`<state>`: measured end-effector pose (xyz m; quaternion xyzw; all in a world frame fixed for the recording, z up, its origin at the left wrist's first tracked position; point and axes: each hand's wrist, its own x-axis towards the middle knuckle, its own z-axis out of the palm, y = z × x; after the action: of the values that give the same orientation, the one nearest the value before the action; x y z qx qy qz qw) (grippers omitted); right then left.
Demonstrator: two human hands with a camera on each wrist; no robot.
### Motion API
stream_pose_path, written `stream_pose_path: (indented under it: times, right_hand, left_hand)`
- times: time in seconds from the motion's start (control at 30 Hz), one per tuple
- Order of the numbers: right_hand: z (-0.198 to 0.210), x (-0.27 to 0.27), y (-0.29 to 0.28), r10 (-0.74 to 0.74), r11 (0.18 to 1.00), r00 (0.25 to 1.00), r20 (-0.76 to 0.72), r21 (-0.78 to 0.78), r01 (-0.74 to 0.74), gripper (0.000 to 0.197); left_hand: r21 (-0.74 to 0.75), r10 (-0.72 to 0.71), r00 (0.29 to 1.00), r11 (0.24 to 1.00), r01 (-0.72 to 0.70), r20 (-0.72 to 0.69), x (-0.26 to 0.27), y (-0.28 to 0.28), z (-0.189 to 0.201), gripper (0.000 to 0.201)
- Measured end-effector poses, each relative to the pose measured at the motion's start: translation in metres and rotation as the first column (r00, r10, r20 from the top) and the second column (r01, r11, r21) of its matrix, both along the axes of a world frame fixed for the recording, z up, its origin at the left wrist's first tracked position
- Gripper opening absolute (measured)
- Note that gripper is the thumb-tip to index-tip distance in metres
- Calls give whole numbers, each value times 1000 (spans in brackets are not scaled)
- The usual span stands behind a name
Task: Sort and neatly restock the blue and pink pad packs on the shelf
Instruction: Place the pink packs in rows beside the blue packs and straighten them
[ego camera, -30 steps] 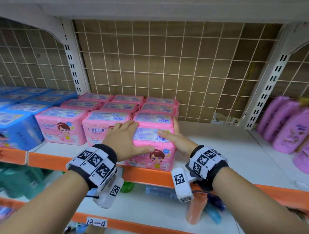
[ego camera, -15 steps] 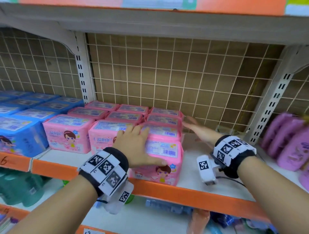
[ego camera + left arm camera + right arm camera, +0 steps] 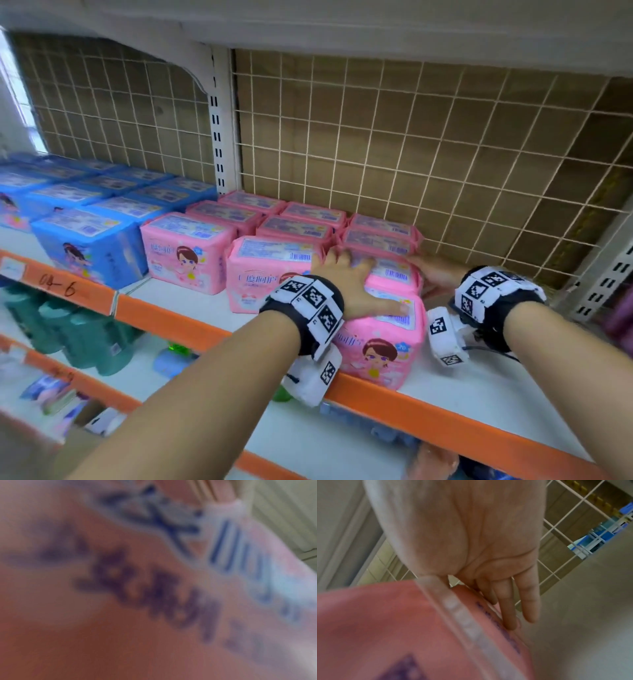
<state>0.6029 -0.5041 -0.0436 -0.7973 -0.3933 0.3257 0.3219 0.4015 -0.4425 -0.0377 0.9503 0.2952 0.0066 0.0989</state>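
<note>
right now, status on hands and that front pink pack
Left hand flat atop front pink pack. Right hand open against its right side. Nothing in the way.

left hand (image 3: 352, 284): flat, fingers spread | right hand (image 3: 433, 277): fingers straight

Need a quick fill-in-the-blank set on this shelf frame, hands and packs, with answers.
1. The left hand rests flat on top of a soft ____ pad pack at the orange shelf edge.
2. The right hand touches that column's right side with ____ fingers.
3. The blue plastic-wrapped pad packs sit to the ____ of the pink ones.
4. Behind the packs stands a white wire ____.

Missing words: pink; straight; left; grid
</note>
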Motion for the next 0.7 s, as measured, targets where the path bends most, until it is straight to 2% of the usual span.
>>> stream_pose_path:
  times: [0.17,0.23,0.3,0.37,0.43,0.47,0.53,0.6,0.63,0.7]
  right_hand:
    - [11,-28,-13,-3,995,995,95,-103,13,35]
    - [24,-51,-26,105,991,976,191,-103,-86,34]
    - [37,-77,-40,173,984,909,378,-31,-175,52]
    - [43,-109,-52,162,985,810,564,-44,-166,67]
    - [43,-141,-64,141,990,744,653,-90,-109,75]
    - [42,-155,-68,123,992,733,669,-84,-90,77]
    - [43,-181,-70,56,998,699,713,-21,-58,77]
    - [42,-199,-64,9,1000,624,781,6,-23,76]
    - [40,-208,-58,9,1000,593,805,-3,-11,78]
    - [30,-226,-43,34,999,573,819,-37,-5,85]
  left_hand:
    - [18,-59,998,998,58,34,-21,13,-1,107]
    - [-4,-82,995,997,82,60,-26,17,1,105]
    - [-62,-103,987,992,111,120,-30,19,6,104]
    - [-177,-124,957,969,174,261,-38,21,10,100]
    - [-243,-147,899,933,265,413,-55,31,11,93]
    - [-210,-172,879,934,289,445,-65,40,11,88]
    - [-49,-182,900,975,219,397,-84,65,8,82]
    - [151,-83,970,987,49,229,-100,91,4,79]
    - [203,-28,989,979,-1,142,-105,101,1,77]
    - [248,-37,999,968,33,12,-108,112,-3,79]
